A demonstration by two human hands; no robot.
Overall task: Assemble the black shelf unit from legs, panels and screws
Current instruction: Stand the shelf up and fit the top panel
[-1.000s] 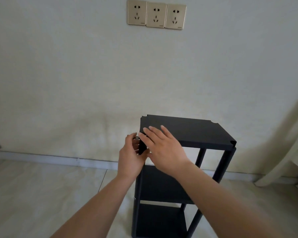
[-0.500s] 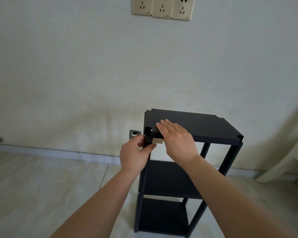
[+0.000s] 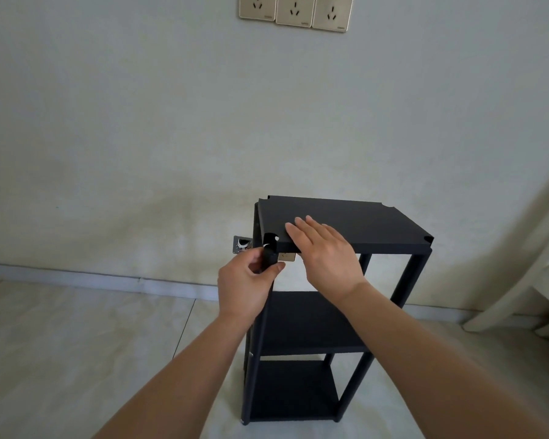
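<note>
a person fits the top panel (image 3: 346, 221) onto a black shelf unit (image 3: 311, 312) standing on the floor (image 3: 76, 343) against a pale wall (image 3: 171, 122). a second ago both hands crowded the near left corner; since then the right hand (image 3: 325, 251) has slid onto the panel and lies flat there, fingers straight, while the left hand (image 3: 244, 286) has dropped a little and now pinches the top of the front left leg (image 3: 268, 258) between thumb and fingers. the corner notch, once hidden, shows open above that leg, which suggests the panel is being seated on it and is not yet fastened. counted here: three panels, top, middle (image 3: 305, 321) and bottom (image 3: 292, 388); four legs, the rear right one only partly seen; three wall sockets (image 3: 295, 11) above. no screws can be made out. a small metal plate (image 3: 242, 245) sits low on the wall just left of the unit.
</note>
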